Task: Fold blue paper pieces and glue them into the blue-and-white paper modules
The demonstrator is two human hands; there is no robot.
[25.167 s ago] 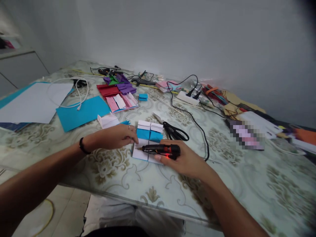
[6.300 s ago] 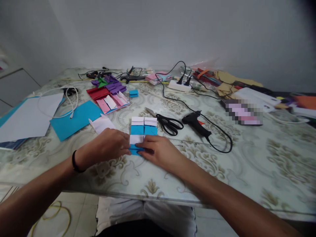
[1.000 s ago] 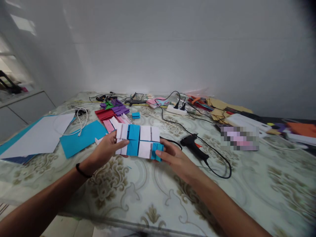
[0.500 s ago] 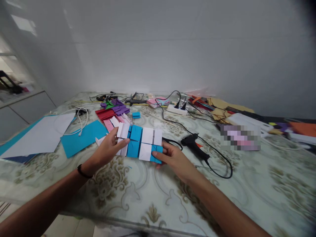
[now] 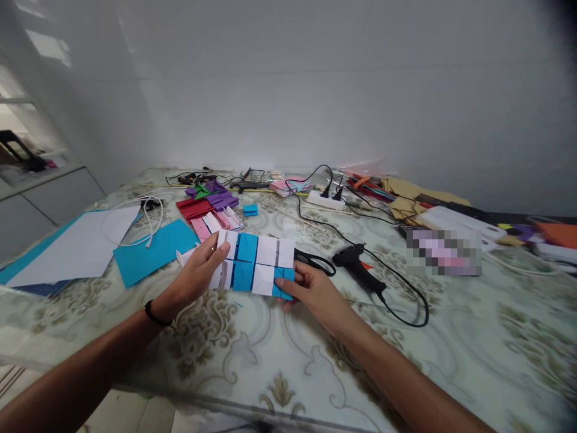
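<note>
Between my two hands is a folded paper piece [image 5: 265, 264], a flat panel of white and blue squares held above the table. My left hand [image 5: 201, 264] grips its left end, thumb on the front face. At the right end my right hand [image 5: 315, 294] pinches a blue square, thumb in front and fingers partly hidden behind. Black-handled scissors [image 5: 318, 261] lie just beyond my right hand. A black glue gun [image 5: 360, 270] rests to the right of them. Pink and white folded papers [image 5: 211, 222] lie behind my left hand.
Blue paper [image 5: 153, 252] and white sheets [image 5: 85, 240] lie at the left beside a white cable [image 5: 155, 231]. Red folded paper [image 5: 195, 208] and purple folded paper [image 5: 223, 199] sit farther back. A white power strip [image 5: 322, 199] stands near the wall; the glue gun's cord loops on the right.
My left thumb has shifted up and left along the panel's left part. The panel is turned slightly and remains in both hands. The view has moved a little.
</note>
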